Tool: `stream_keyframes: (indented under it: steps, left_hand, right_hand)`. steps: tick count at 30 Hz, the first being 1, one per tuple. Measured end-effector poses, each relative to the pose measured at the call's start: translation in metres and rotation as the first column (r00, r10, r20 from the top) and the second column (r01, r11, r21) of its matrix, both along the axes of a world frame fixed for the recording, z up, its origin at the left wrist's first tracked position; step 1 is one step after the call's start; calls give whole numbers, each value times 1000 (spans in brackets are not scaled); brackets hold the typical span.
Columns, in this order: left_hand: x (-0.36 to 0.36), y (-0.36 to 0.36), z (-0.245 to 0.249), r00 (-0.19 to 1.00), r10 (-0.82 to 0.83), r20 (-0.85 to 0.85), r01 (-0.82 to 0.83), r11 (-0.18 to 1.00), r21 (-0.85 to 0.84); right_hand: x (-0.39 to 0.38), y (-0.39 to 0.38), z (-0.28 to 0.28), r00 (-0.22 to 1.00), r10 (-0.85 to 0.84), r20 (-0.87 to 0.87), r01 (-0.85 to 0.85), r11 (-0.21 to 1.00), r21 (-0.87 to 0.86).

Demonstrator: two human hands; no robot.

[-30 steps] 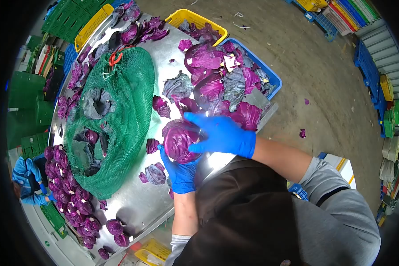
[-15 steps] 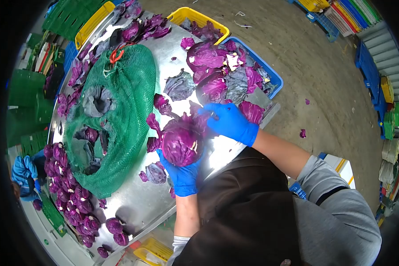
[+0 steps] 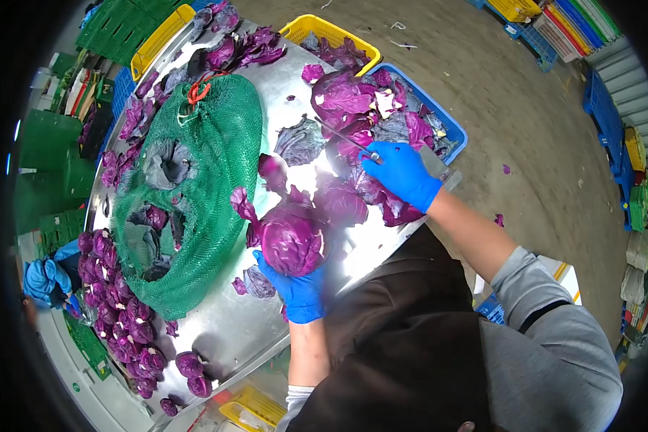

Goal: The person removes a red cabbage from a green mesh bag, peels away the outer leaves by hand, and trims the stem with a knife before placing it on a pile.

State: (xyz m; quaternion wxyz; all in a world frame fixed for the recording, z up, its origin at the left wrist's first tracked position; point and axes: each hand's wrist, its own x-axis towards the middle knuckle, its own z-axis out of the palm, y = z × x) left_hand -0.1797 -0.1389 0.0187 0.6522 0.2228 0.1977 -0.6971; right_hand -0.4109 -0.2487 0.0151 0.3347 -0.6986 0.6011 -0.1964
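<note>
My left hand [image 3: 295,290], in a blue glove, cups a round purple cabbage [image 3: 293,241] from below, above the metal table. My right hand [image 3: 403,173], also gloved in blue, is closed around the handle of a thin-bladed knife [image 3: 344,138] whose tip points up and left. It is to the right of the cabbage, apart from it. A blurred purple leaf [image 3: 340,201] lies between the cabbage and my right hand. Behind the blade is a heap of loose cabbage leaves [image 3: 345,97].
A green mesh sack [image 3: 227,144] holding cabbage leaves lies on the metal table [image 3: 227,327]. Trimmed cabbages [image 3: 119,317] line the left edge. A blue crate [image 3: 453,133] and a yellow crate [image 3: 373,54] stand beyond the table. A person in blue [image 3: 45,281] is at far left.
My right hand has moved right, away from the cabbage, and the knife blade now shows clearly. A leaf beside the cabbage has shifted right. My left hand still holds the cabbage.
</note>
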Motion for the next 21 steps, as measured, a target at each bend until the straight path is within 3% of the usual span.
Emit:
stream_keyframes:
  steps: [1,2,3,4,6,8,10,11,12,13,14,15,16,17,19,21]
  left_hand:
    - [2,1,-1,1000,3,2,-3,1000,-1]
    - [5,5,-4,993,-7,119,7,1000,-7]
    - [6,7,-5,972,-18,233,22,1000,-14]
    - [5,5,-6,972,-24,236,29,999,-18]
    - [2,4,-9,878,-19,477,45,998,-42]
    - [6,10,-20,850,-40,525,85,994,-62]
    - [-5,14,-7,681,-67,730,109,994,-10]
    - [-8,14,-1,663,-86,744,122,992,5]
    - [-5,15,-5,663,-82,744,118,993,4]
    - [-1,15,-13,785,-42,618,64,998,-14]
    - [1,15,-17,882,4,471,7,1000,-23]
    - [1,12,-10,931,14,365,-7,1000,-21]
    - [3,11,-7,931,18,364,-12,1000,-19]
    - [7,11,-5,961,36,274,-29,999,-28]
    - [8,8,1,984,65,163,-65,998,-8]
    - [12,8,-1,980,75,182,-69,997,-40]
  right_hand:
    - [1,2,12,997,20,81,-18,999,-27]
    - [3,7,23,986,38,161,-31,998,-51]
    - [17,20,32,915,29,403,-59,996,61]
    - [30,28,42,914,25,405,-52,997,56]
    - [52,39,56,971,165,174,-118,960,-252]
    - [61,33,45,970,170,173,-133,970,-206]
    - [61,27,31,967,187,171,-159,974,-162]
    - [58,24,24,977,180,115,-158,972,-174]
    - [53,22,16,984,170,59,-157,970,-186]
    - [44,19,5,972,160,174,-115,963,-245]
    - [34,18,-3,972,162,173,-117,962,-245]
    - [25,16,-5,969,63,240,-42,995,-89]
    - [19,15,-8,956,-45,291,24,997,76]
    - [14,14,-17,956,-42,291,20,997,79]
    - [10,8,-25,987,-31,-156,3,984,-178]
    - [12,12,-10,998,-18,-63,11,994,-110]
